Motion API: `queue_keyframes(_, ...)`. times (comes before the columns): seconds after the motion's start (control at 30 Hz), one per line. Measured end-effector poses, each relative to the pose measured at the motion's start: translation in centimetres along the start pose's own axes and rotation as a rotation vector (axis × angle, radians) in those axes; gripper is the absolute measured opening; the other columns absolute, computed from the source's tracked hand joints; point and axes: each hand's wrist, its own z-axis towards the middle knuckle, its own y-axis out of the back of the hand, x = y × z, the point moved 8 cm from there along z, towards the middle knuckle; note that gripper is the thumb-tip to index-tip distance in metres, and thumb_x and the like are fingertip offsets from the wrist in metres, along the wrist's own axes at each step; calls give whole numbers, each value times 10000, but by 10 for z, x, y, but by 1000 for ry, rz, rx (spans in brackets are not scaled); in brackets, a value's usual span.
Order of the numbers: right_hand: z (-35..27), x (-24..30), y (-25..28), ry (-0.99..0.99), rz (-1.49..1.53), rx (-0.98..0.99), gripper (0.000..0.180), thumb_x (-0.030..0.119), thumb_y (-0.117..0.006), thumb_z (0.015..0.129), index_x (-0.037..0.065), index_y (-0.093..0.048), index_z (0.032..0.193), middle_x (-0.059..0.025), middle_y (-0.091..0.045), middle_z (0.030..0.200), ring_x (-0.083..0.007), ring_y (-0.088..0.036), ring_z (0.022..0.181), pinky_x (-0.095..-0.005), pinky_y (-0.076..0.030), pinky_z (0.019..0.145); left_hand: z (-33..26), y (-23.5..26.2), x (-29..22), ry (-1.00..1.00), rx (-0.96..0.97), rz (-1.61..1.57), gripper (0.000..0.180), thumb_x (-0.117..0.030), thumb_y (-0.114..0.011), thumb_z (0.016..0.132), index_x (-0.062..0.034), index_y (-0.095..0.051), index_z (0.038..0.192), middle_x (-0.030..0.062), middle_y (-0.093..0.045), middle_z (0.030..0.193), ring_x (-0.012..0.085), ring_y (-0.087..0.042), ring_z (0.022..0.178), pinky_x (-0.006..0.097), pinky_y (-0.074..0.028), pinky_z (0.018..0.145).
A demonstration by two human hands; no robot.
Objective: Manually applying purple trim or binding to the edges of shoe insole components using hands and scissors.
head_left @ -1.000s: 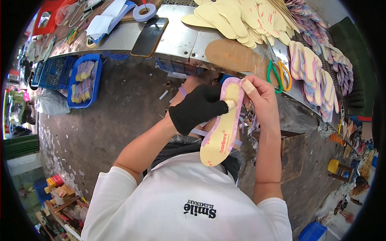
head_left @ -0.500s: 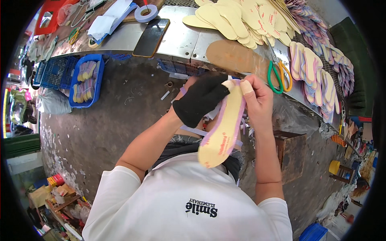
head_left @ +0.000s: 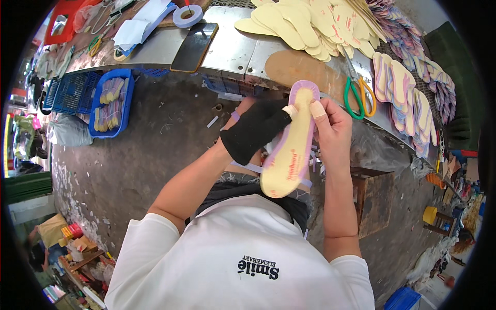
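A pale yellow insole (head_left: pixel 292 150) with a purple strip along its edge is held between my two hands, in front of the bench. My left hand (head_left: pixel 258 124), in a black glove with a bare or wrapped thumb tip, grips its left edge. On the opposite edge, my right hand (head_left: pixel 333 121), ungloved with tape round the thumb, pinches it. The far rounded end rises above my fingers, and the near end carries red print. Fingers behind the insole are hidden.
On the metal bench (head_left: pixel 237 51) lie loose yellow insoles (head_left: pixel 294 26), purple-edged insoles (head_left: pixel 398 88), scissors (head_left: pixel 356 95), a brown sole-shaped board (head_left: pixel 305 70), a phone (head_left: pixel 195 47) and a tape roll (head_left: pixel 187 16). A blue basket (head_left: pixel 111 103) holds bundled insoles. A wooden box (head_left: pixel 374 201) stands at right.
The insole has shifted up and away from me between my hands, so its purple-edged far end now shows beyond my fingers. Both hands stay nearly in place.
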Motion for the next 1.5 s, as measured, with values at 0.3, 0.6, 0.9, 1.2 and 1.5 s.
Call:
queue_keyframes(0.3, -18, -13, -21, -107, -33, 234, 194, 179, -550, 916, 19, -573, 808, 76, -501, 657, 15, -421, 579, -169, -333, 485, 4, 22, 19, -68, -234, -133, 341, -302, -541, 898, 33, -604, 908, 55, -622, 738, 76, -521, 683, 278, -434, 624)
queue_keyframes(0.6, -31, -34, -17, -214, 46, 229, 204, 214, -538, 921, 36, -579, 828, 55, -528, 672, -5, -455, 587, -172, -346, 496, 2, 15, 26, -49, -189, -269, 329, -297, -545, 900, 23, -618, 924, 32, -614, 752, 68, -531, 705, 266, -449, 633)
queue_keyframes(0.9, -18, 56, -1, 633, -856, -61, 306, 74, -669, 678, 87, -604, 977, -69, -506, 1154, -291, -490, 1092, -395, -407, 904, 8, -13, 18, -100, 184, -516, 369, -244, -540, 900, -52, -483, 1210, 85, -630, 849, 153, -621, 754, 280, -515, 695)
queue_keyframes(1.2, -20, 28, 225, 125, -247, -759, 199, 142, -534, 901, 27, -608, 1045, -8, -607, 898, -60, -547, 738, -216, -446, 612, 7, -13, 67, 242, 47, -556, 322, -340, -415, 965, -66, -504, 822, 24, -502, 693, 169, -539, 646, 295, -456, 603)
queue_keyframes(1.5, -30, 68, 410, 125, -1273, -1147, 414, 254, -592, 847, -10, -542, 1161, -180, -574, 1077, -246, -516, 1092, -324, -402, 912, 9, -27, 53, -6, 134, -618, 145, -47, -552, 837, -21, -543, 980, 59, -543, 858, 188, -558, 809, 293, -458, 735)
